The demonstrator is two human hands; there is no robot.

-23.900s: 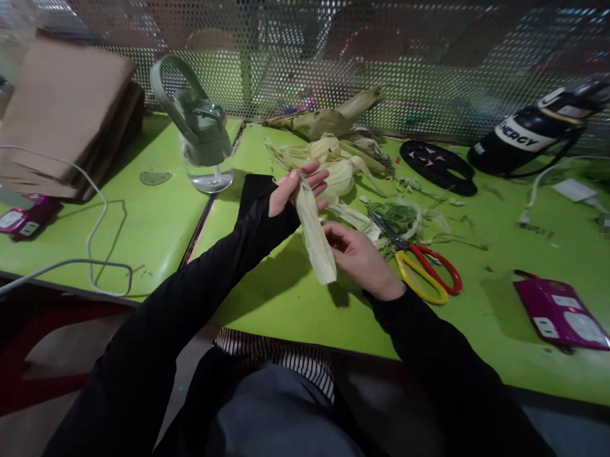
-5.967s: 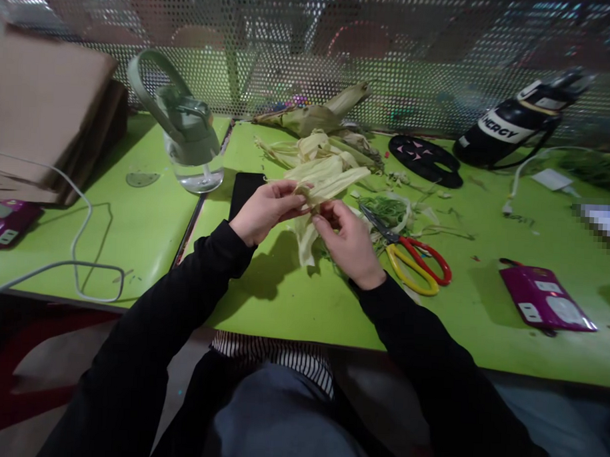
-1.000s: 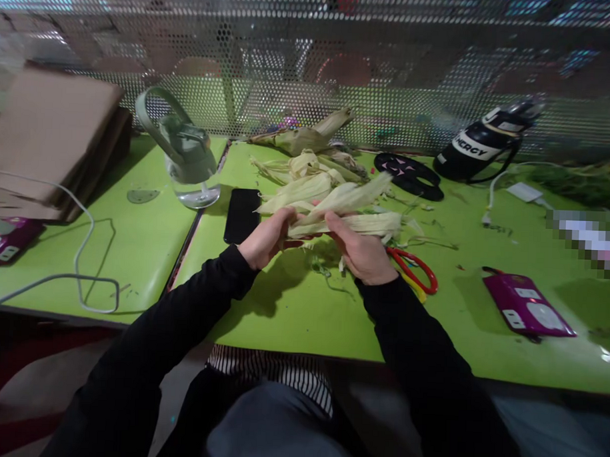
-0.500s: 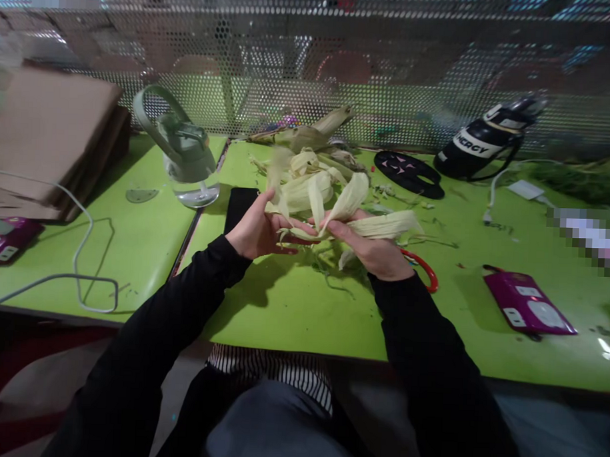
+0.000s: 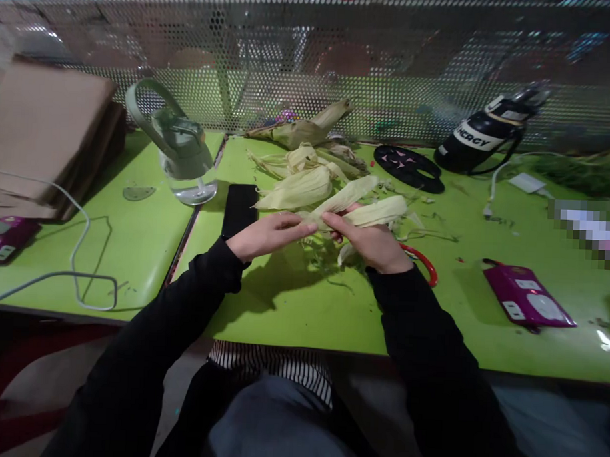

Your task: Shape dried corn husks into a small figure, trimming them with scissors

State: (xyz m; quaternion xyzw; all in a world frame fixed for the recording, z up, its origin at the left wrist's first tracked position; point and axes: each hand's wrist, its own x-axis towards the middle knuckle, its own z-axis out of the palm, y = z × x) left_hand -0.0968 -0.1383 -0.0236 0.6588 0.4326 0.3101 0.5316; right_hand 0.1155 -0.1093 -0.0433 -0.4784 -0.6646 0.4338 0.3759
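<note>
Over the green table (image 5: 292, 308), my left hand (image 5: 267, 232) and my right hand (image 5: 375, 244) meet at a small bundle of pale corn husks (image 5: 358, 205). Both hands pinch the bundle at its near end, and its leaves fan out to the upper right. The left hand's fingers are stretched toward the pinch; the right hand's fingers are curled round the husks. Behind the hands lies a pile of loose husks (image 5: 301, 182). Red-and-yellow scissors (image 5: 424, 262) lie partly hidden under my right hand.
A black phone (image 5: 239, 209) lies left of the hands, a glass jug with a green lid (image 5: 185, 154) beyond it. Brown paper bags (image 5: 43, 136) and a white cable (image 5: 79, 247) are at the left. Purple packets (image 5: 527, 304) lie right, a black bottle (image 5: 488, 135) at the mesh wall.
Half a second ago the husks were spread upward between my raised hands; now they are gathered flatter into a bundle pointing right, and my hands have come lower and closer together.
</note>
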